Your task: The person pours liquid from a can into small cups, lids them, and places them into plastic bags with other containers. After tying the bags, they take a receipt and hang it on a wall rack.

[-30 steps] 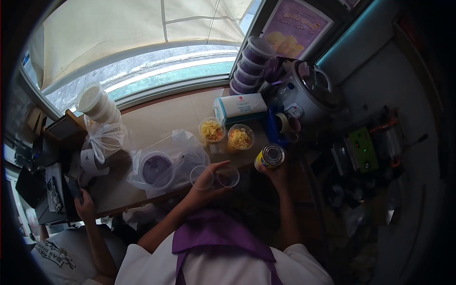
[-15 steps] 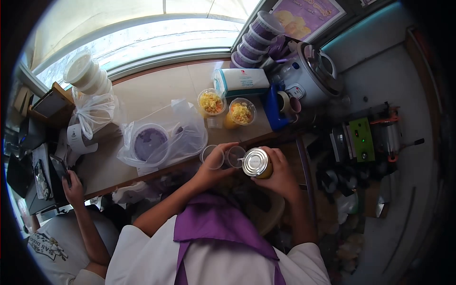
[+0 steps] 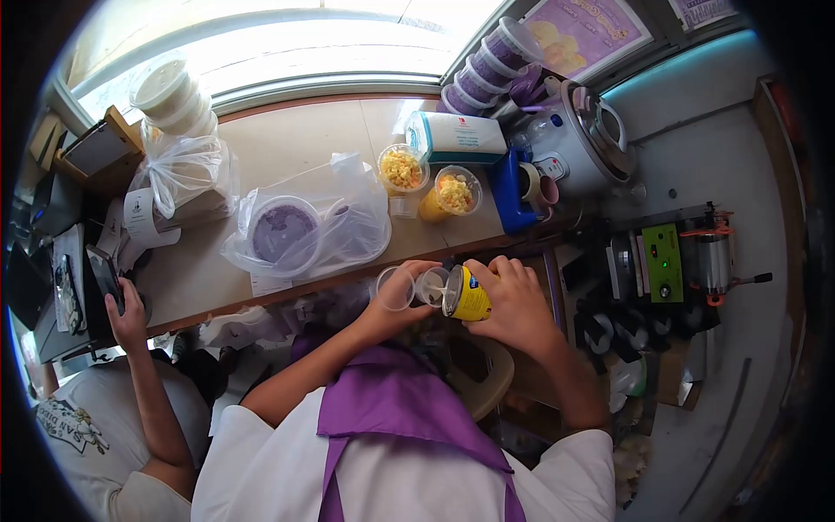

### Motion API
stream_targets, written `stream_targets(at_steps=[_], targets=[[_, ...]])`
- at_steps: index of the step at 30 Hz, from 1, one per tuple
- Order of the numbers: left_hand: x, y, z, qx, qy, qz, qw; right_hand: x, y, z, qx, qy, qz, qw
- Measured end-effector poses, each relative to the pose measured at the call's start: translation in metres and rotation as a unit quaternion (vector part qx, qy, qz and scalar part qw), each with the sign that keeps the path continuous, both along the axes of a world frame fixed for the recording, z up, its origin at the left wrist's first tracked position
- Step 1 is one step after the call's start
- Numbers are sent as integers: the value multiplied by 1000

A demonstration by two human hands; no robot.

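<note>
My left hand (image 3: 383, 315) is closed around a small clear plastic sauce cup (image 3: 430, 289), held just off the counter's front edge. A round clear lid (image 3: 397, 289) shows beside the cup, against the same hand. My right hand (image 3: 522, 309) grips a yellow tin can (image 3: 472, 297), tipped sideways with its end at the cup. A whitish stream runs from the can into the cup. Beyond my hands stand two clear cups, the left cup (image 3: 403, 168) and the right cup (image 3: 454, 192), both topped with yellow shreds.
A purple-filled tub (image 3: 283, 233) lies in a clear plastic bag (image 3: 365, 228). A tissue pack (image 3: 465, 137), a blue tape dispenser (image 3: 513, 193), a rice cooker (image 3: 570, 143) and stacked purple tubs (image 3: 487, 71) stand behind. At left, another person's hand (image 3: 129, 317) holds a phone (image 3: 104, 274).
The can has tilted further toward the small cup, so its yellow side now shows instead of its metal end. My left hand stays by the cup. The other person's phone has come up into fuller view.
</note>
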State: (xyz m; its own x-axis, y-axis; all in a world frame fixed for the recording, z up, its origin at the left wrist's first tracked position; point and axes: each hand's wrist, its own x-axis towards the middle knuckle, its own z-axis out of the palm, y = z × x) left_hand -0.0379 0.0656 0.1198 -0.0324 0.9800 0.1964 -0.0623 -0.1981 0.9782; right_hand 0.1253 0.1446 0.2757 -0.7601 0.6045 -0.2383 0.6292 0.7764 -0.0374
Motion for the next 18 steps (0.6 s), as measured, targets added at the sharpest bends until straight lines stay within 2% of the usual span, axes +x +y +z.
stream_targets(at_steps=[6,18], targets=[[5,-2,0,-15,-44,-10,999,-6,1,8,14,-13,15,1000],[10,3,-3,10,-26,-9,1000,-2,2,14,2,-29,33,999]])
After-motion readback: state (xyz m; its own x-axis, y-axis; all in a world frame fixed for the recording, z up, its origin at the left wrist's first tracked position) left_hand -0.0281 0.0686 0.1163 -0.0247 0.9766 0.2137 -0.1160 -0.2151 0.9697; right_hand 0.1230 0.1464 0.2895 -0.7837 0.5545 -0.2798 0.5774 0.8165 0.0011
